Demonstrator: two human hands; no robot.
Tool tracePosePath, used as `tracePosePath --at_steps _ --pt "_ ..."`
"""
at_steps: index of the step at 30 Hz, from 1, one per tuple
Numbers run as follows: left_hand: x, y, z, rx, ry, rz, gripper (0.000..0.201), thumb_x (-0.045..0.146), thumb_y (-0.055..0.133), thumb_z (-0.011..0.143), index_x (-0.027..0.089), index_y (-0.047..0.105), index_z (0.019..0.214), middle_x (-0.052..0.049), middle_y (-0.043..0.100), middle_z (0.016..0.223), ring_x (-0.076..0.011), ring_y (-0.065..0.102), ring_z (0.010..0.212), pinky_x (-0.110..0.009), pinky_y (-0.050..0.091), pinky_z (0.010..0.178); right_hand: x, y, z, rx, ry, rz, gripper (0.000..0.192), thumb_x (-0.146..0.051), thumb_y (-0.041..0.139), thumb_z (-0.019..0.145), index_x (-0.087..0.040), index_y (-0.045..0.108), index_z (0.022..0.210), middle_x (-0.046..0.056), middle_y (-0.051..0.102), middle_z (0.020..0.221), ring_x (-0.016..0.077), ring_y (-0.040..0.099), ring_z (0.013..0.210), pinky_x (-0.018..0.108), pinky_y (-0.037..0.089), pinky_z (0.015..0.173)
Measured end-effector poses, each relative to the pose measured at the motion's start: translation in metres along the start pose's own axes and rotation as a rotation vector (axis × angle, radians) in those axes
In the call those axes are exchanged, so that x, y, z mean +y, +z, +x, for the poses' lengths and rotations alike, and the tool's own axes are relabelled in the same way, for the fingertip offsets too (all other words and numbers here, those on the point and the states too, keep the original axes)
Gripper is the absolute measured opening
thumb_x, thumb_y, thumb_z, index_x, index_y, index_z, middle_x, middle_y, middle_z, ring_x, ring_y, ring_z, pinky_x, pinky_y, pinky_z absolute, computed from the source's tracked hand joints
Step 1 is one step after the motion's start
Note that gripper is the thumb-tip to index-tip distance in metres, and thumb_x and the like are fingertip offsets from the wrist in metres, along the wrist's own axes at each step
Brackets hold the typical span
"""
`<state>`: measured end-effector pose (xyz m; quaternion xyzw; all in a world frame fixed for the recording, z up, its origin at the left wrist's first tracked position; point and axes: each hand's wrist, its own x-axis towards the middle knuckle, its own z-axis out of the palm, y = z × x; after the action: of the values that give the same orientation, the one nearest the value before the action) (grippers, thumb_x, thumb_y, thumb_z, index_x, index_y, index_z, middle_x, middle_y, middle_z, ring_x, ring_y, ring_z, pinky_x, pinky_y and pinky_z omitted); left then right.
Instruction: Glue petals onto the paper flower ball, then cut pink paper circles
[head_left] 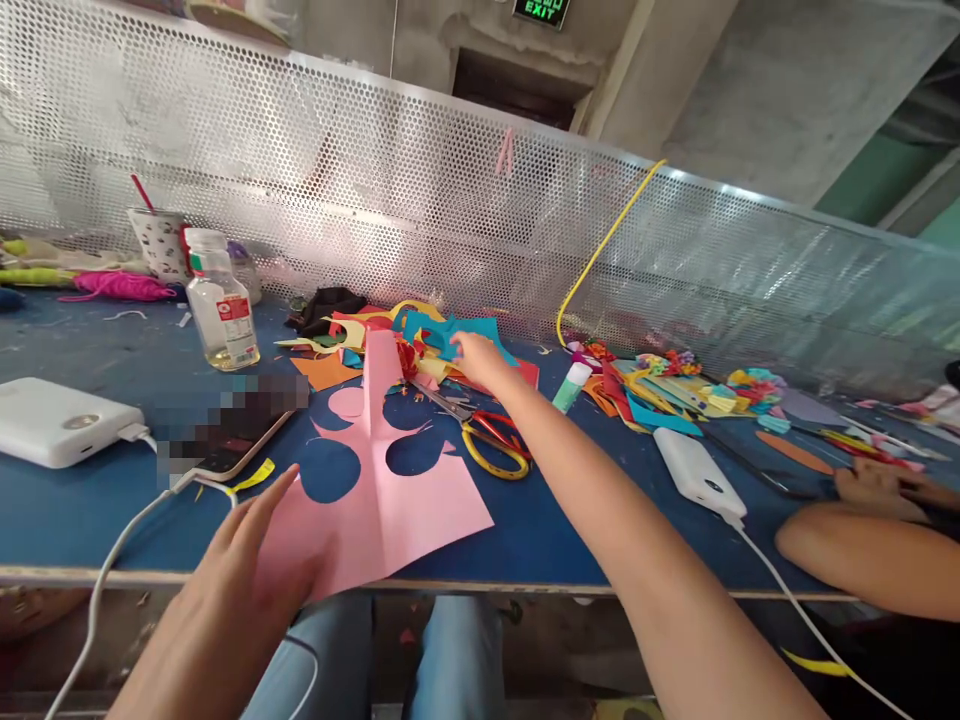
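A pink paper sheet (420, 500) with round holes cut in it and a crease down its middle stands partly raised over the table's front edge. At its lower left, my left hand (251, 540) grips the sheet, with its thumb against the paper. My right hand (480, 358) reaches across to a pile of coloured scraps, fingers apart and curved over a blue paper (491, 335). Whether its fingertips touch that paper is unclear. Beneath my right forearm lie scissors (495, 450) with yellow and red handles, their blades toward the pile. A glue stick (572, 388) stands right of the forearm.
At left are a phone (247, 430), a white power bank (67, 420) with a cable, and a glass bottle (221, 305). Another power bank (697, 470) lies at right, near another person's arm (870, 550). A perforated metal panel (450, 220) borders the table's back.
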<state>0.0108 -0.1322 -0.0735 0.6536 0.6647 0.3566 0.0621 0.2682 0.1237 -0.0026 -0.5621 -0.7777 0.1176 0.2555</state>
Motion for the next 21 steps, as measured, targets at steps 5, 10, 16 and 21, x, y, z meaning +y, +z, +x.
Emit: tracePosePath --at_steps 5,10,16,21 --pt "0.000 -0.021 0.007 0.210 0.199 0.333 0.057 0.053 0.039 0.078 0.038 0.040 0.132 -0.009 0.038 0.138 -0.0429 0.056 0.102 -0.062 0.049 0.078 0.053 -0.014 -0.043 -0.257 -0.009 -0.179 0.020 -0.030 0.051 0.090 -0.019 0.059 0.105 0.006 0.059 0.110 0.0168 0.059 0.092 0.036 0.051 0.080" --pt "0.036 0.002 -0.009 0.107 0.684 0.329 0.037 0.032 0.040 0.085 0.026 0.059 0.116 -0.007 0.064 0.118 -0.0283 0.061 0.105 -0.044 0.053 0.087 0.071 -0.010 -0.068 -0.325 -0.072 -0.246 0.021 -0.030 0.052 0.090 -0.018 0.059 0.105 0.007 0.060 0.110 0.0173 0.059 0.093 0.037 0.050 0.081" --pt "0.040 0.041 -0.033 0.142 0.822 0.485 0.050 0.041 0.049 0.081 0.007 0.061 0.114 -0.017 0.060 0.120 -0.0302 0.063 0.102 -0.041 0.059 0.076 0.068 -0.011 -0.076 -0.096 -0.066 -0.288 0.019 -0.031 0.052 0.090 -0.017 0.060 0.099 0.005 0.062 0.102 0.0157 0.061 0.088 0.036 0.051 0.080" --pt "0.037 0.047 -0.028 0.086 0.799 0.522 0.059 0.041 0.058 0.075 0.003 0.056 0.120 -0.018 0.053 0.128 -0.0319 0.056 0.113 -0.046 0.054 0.087 0.051 -0.048 -0.082 0.274 -0.057 -0.239 0.020 -0.019 0.048 0.089 -0.016 0.067 0.095 0.010 0.069 0.090 0.0218 0.064 0.084 0.039 0.048 0.081"
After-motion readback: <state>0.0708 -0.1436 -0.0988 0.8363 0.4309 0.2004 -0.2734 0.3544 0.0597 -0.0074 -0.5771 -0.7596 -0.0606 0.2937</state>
